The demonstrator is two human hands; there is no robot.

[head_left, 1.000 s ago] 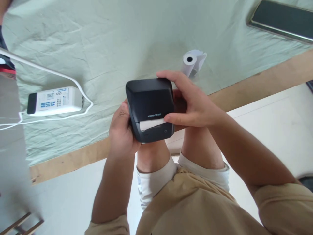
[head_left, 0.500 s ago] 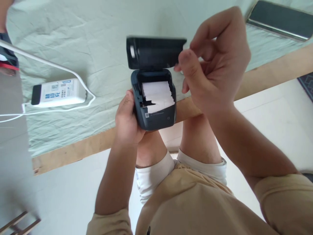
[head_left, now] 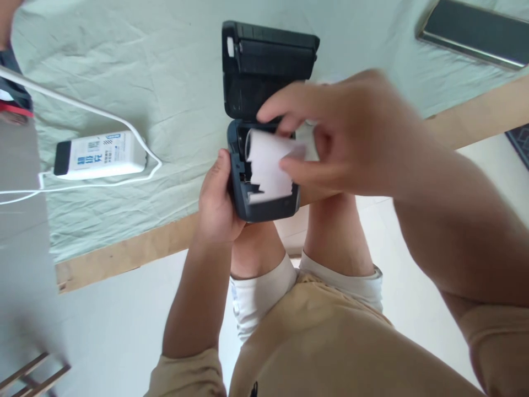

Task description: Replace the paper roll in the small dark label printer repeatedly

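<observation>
A small dark portable printer (head_left: 264, 212) rests in my left hand (head_left: 218, 201), whose thumb presses on its left side. Its black lid (head_left: 270, 60) stands wide open above the body. My right hand (head_left: 351, 135), somewhat blurred, pinches a white paper roll (head_left: 268, 165) with a torn, jagged lower edge. The roll is raised and tilted over the printer's compartment, partly covered by my right fingers. How far its right end has come out of the compartment is hidden.
On the green cloth (head_left: 177, 82), a white power bank (head_left: 101, 156) lies at the left beside a white cable (head_left: 78, 105). A dark phone-like object (head_left: 475, 33) lies at the top right. The wooden edge (head_left: 132, 251) runs below the cloth.
My right hand has moved from the lid's edge down and left onto the paper roll and taken hold of it. The roll has lifted and tilted. The lid has swung further back.
</observation>
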